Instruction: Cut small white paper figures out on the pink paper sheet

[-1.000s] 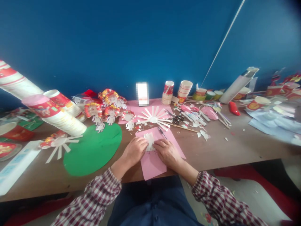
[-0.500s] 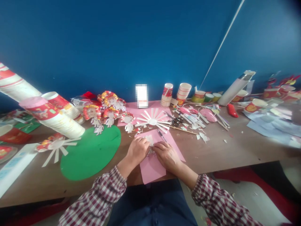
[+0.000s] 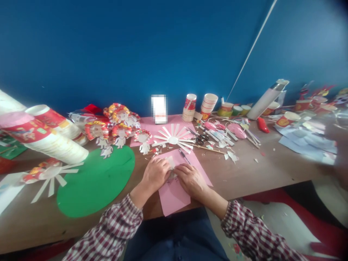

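Both hands are over pink paper [image 3: 175, 199] at the table's front edge. My left hand [image 3: 157, 173], fingers together, presses on a small pale paper piece [image 3: 170, 162]. From the right, my right hand [image 3: 190, 179] meets the same piece with its closed fingertips. The hands partly hide this piece. A dark pen [image 3: 184, 156] lies on the pink paper just beyond my right hand. Farther back is a white paper cup cut into spread strips [image 3: 173, 140].
A green oval sheet [image 3: 95, 181] lies at left, beside toppled cup stacks [image 3: 59, 145] and a second strip-cut cup [image 3: 51, 172]. Paper figures [image 3: 121, 136] stand behind it. Scissors [image 3: 201, 139], scraps and a thin stick [image 3: 209, 149] are right of centre. Blue sheets [image 3: 301, 139] lie farther right.
The view has shifted slightly to the right, and a blurred shape has appeared at the right edge. My hands stay on the pale piece with little visible movement.
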Demonstrator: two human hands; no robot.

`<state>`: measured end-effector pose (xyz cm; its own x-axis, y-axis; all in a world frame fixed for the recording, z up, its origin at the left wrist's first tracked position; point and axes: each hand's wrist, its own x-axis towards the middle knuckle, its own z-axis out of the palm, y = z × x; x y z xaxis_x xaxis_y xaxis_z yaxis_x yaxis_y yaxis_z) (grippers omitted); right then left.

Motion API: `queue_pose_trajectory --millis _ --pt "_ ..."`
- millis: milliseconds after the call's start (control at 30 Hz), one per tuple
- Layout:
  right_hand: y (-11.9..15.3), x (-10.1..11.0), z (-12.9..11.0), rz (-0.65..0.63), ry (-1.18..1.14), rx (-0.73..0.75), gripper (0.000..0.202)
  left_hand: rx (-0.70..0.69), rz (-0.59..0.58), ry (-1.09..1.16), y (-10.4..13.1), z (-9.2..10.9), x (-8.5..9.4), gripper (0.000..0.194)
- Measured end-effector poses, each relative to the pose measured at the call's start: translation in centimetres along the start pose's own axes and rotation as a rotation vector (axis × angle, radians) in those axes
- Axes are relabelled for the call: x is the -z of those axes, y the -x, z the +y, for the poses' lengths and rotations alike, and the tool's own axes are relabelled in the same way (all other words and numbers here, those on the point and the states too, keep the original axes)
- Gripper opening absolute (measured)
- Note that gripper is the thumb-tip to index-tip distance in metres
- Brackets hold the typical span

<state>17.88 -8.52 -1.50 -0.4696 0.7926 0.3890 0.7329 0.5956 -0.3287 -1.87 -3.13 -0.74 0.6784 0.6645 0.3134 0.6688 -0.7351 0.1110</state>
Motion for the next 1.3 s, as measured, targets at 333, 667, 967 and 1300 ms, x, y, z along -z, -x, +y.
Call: queue_pose_trajectory --millis 333,667,967,1300 --pt "0.2 3.2 2.4 0.056 -0.036 -0.056 0.028 -0.014 0.033 -0.044 0.0 0.2 0.2 0.015" --pt "-4.2 4.2 5.0 -0.306 0.345 0.063 0.028 0.007 0.044 0.009 -0.1 0.3 0.1 0.006" --pt "-6.3 2.8 6.2 -0.316 0.47 0.335 0.023 0.03 0.052 0.014 0.1 0.3 -0.2 0.005" --pt "-6.8 3.4 6.1 -0.028 0.068 0.077 0.008 0.068 0.022 0.047 0.2 0.5 0.0 0.007"
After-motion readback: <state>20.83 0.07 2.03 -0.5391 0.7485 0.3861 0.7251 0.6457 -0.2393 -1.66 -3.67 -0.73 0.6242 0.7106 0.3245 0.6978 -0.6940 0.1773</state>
